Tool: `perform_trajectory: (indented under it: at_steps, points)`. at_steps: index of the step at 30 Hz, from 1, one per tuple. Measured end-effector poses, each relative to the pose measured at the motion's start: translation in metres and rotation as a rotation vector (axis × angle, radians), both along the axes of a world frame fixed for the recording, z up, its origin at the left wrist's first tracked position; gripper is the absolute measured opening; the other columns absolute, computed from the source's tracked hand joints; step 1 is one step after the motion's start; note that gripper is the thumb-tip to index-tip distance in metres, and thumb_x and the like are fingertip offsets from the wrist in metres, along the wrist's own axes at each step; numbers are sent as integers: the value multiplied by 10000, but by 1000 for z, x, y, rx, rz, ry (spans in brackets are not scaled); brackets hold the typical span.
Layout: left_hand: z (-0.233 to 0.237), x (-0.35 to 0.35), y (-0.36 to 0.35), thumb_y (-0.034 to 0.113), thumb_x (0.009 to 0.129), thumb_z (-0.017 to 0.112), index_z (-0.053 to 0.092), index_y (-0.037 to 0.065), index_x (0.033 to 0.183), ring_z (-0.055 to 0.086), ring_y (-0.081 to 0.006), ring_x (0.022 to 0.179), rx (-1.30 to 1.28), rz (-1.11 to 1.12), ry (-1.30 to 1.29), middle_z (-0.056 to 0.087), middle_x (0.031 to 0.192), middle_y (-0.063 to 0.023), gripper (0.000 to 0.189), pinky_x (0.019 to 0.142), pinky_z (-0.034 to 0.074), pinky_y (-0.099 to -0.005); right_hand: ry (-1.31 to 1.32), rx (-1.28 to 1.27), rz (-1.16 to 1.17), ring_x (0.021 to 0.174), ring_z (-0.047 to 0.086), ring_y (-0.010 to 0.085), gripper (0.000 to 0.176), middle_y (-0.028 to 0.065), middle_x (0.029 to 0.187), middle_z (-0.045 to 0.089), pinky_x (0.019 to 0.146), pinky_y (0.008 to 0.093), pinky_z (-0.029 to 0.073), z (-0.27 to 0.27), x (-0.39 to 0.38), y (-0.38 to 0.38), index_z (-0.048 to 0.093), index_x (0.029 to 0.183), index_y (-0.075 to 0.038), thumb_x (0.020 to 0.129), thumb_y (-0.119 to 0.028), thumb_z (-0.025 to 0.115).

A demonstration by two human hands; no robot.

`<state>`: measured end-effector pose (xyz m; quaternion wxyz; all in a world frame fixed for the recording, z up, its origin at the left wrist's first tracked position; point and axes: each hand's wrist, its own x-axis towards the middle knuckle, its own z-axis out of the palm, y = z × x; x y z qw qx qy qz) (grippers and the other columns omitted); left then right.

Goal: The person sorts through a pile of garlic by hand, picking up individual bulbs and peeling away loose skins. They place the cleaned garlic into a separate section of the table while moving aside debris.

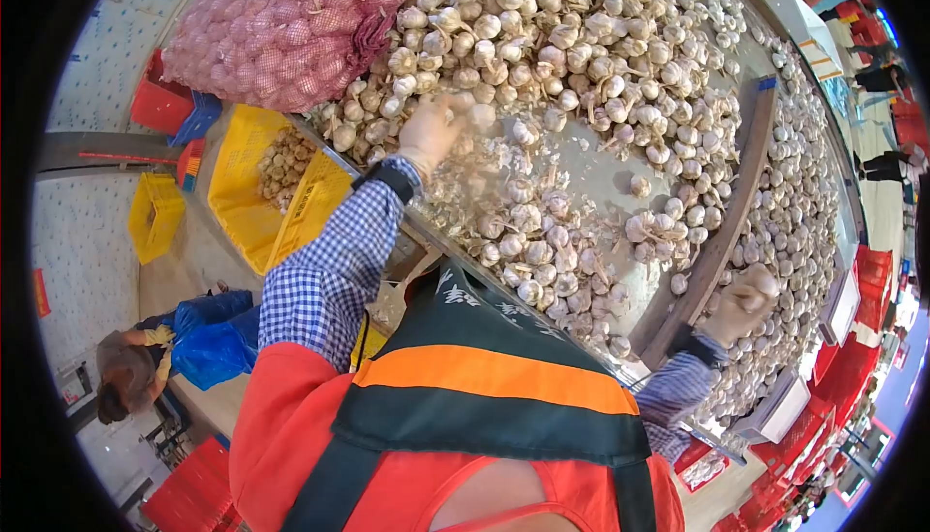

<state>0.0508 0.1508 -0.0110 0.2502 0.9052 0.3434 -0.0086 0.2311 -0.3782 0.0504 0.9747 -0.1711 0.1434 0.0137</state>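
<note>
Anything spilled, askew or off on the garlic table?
Nothing looks damaged. Loose papery skins litter the table by the left hand. A wooden board lies slantwise among the garlic bulbs, with the right hand at its near end.

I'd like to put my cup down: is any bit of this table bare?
One bare metal patch in the middle, between the big garlic heap, the wooden board and the smaller pile. Everywhere else, beyond the board too, is crowded with garlic.

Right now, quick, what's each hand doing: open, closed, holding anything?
Left hand: down in the garlic pile, fingers curled; blurred, grip cannot be told.
Right hand: resting on bulbs beside the wooden divider; open or closed cannot be told.
</note>
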Motion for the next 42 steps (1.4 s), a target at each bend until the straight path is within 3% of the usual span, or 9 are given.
perform_trajectory:
  at_steps: [3, 7, 11, 12, 15, 21, 24, 26, 42]
  points:
    - [-11, -2, 11, 374, 847, 647, 579, 124, 1135, 610, -351, 969, 25, -80, 110, 529, 1144, -165, 387, 862, 498, -413, 108, 342, -311, 884, 621, 189, 433, 154, 1230, 564, 588, 276, 561, 41, 18, -33, 483, 1262, -37, 923, -290, 579]
    - [-15, 7, -3, 312, 857, 621, 548, 75, 1206, 608, -358, 989, 19, -111, 280, 518, 1175, -198, 427, 856, 486, -417, -150, -459, 125, 817, 586, 141, 331, 93, 1115, 600, 631, 254, 519, 14, 33, -65, 530, 1232, -42, 937, -192, 526]
    - [-14, -6, 0, 240, 886, 550, 547, 26, 1161, 616, -292, 970, -436, -1, -29, 615, 1069, -173, 348, 855, 477, -396, -391, -1227, 570, 750, 550, 92, 277, 32, 1001, 635, 674, 232, 477, -48, 24, 190, 577, 1203, -47, 951, -93, 474]
    - [-14, -10, 3, 240, 886, 550, 547, 26, 1161, 616, -292, 970, -430, -1, -27, 615, 1069, -173, 348, 855, 477, -396, -163, -904, 834, 756, 551, 98, 306, 36, 1059, 639, 713, 233, 467, -36, 8, 232, 563, 1231, -40, 949, -130, 489]
    - [-8, -22, 13, 204, 963, 378, 560, 22, 1086, 614, -186, 797, -1344, 212, -429, 628, 1009, -88, 286, 693, 501, -309, -535, -1302, 1053, 923, 624, 152, 377, 90, 1110, 654, 758, 268, 517, -53, -15, 329, 567, 1261, -94, 940, -288, 536]
    - [29, -45, 40, 231, 981, 389, 569, 29, 1075, 603, -136, 693, -1148, 394, -448, 637, 945, -78, 286, 536, 453, -226, -1769, -2066, 788, 1011, 629, 283, 382, 149, 1232, 575, 812, 372, 535, -79, -48, 423, 532, 1274, -144, 905, -235, 567]
    - [-10, -59, 62, 272, 951, 464, 575, 48, 1175, 650, -176, 756, -870, 324, -359, 673, 936, -101, 336, 583, 491, -301, -1396, -2234, 1412, 1022, 616, 330, 438, 174, 1208, 569, 844, 410, 516, -59, -55, 419, 500, 1274, -110, 886, -297, 578]
    - [-25, -67, 62, 310, 895, 545, 558, 93, 1252, 669, -260, 822, 100, -55, -77, 681, 930, -152, 418, 679, 514, -390, -1281, -2118, 1493, 1018, 617, 332, 459, 194, 1167, 577, 830, 412, 522, -66, -52, 405, 503, 1234, -73, 855, -313, 601]
    - [-2, -55, -32, 427, 875, 506, 597, 108, 1065, 655, -355, 785, -99, -578, 499, 673, 866, -190, 383, 716, 526, -456, -1529, -2292, 1123, 972, 636, 316, 414, 167, 1110, 588, 756, 416, 551, -69, -72, 469, 509, 1211, -140, 814, -202, 606]
